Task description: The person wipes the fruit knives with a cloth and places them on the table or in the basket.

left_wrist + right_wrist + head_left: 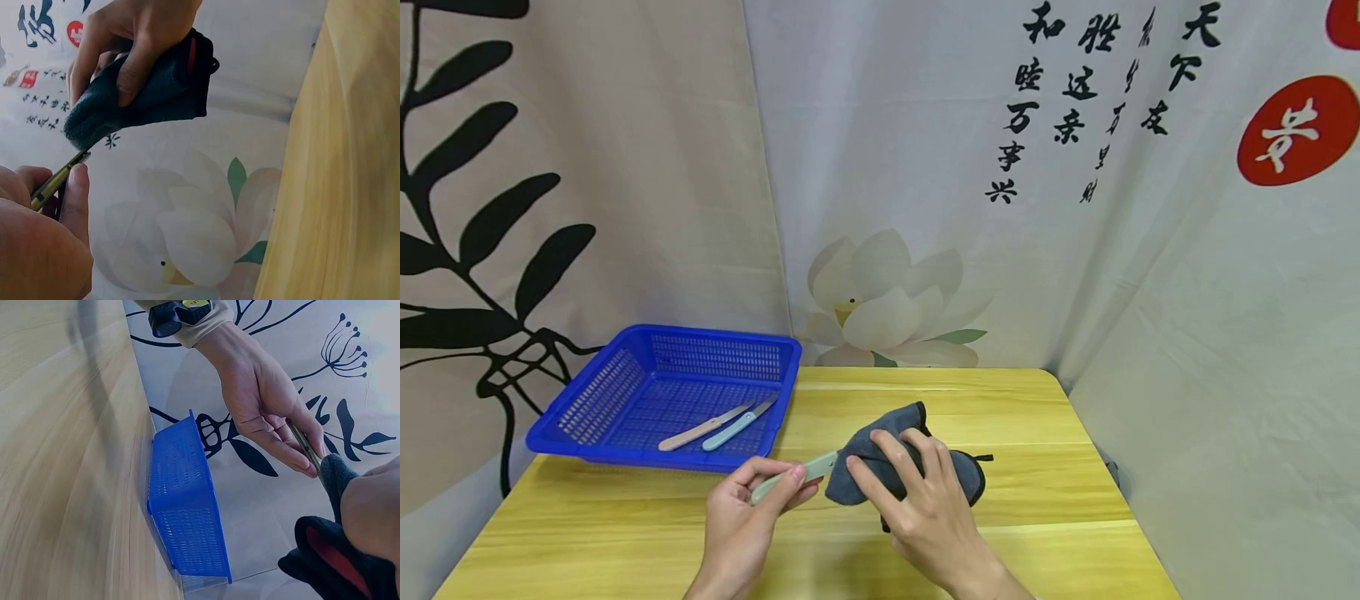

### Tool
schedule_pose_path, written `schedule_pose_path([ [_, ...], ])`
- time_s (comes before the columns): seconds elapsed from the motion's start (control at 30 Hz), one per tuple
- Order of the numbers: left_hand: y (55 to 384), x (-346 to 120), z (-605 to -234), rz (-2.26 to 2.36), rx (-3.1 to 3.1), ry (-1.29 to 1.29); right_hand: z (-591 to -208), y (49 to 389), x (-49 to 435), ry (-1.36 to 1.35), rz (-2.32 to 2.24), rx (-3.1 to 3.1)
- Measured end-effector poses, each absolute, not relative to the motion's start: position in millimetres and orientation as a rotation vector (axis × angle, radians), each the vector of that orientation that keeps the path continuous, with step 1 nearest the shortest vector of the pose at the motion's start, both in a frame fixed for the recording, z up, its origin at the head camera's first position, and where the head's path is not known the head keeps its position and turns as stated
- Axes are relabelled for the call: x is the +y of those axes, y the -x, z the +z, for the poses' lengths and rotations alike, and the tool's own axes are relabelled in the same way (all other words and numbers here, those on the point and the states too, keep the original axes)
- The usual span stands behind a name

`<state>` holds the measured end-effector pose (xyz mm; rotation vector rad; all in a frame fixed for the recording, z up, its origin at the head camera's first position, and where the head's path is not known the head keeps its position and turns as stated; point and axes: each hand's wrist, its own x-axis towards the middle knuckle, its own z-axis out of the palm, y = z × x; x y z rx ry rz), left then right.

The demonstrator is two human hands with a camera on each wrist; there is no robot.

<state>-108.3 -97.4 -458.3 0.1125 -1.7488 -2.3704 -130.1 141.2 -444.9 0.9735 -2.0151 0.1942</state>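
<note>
My left hand (747,517) grips the pale green handle of a folding knife (790,479), thumb on top, fingers beneath. The knife's far end goes into a dark blue-grey cloth (880,454) with black edging, so its blade is hidden. Around that cloth my right hand (928,504) is curled, thumb and fingers pressing the folds together. In the left wrist view the cloth (94,119) meets the knife just past the left fingertips. A red patch (334,553) shows inside the cloth's fold in the right wrist view.
A blue plastic basket (658,454) stands at the table's back left. Inside it lie a pink-handled knife (700,432) and a light-blue-handled knife (733,432), side by side. The wooden table (1045,500) ends against a printed curtain (910,167) behind.
</note>
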Motion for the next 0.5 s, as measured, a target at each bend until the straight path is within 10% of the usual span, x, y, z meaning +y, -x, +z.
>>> schedule_pose_path([
  [0.5,106,-102,-458,-2.368,-1.787,-0.153,-448,139,159,-0.898,0.193,-2.048],
])
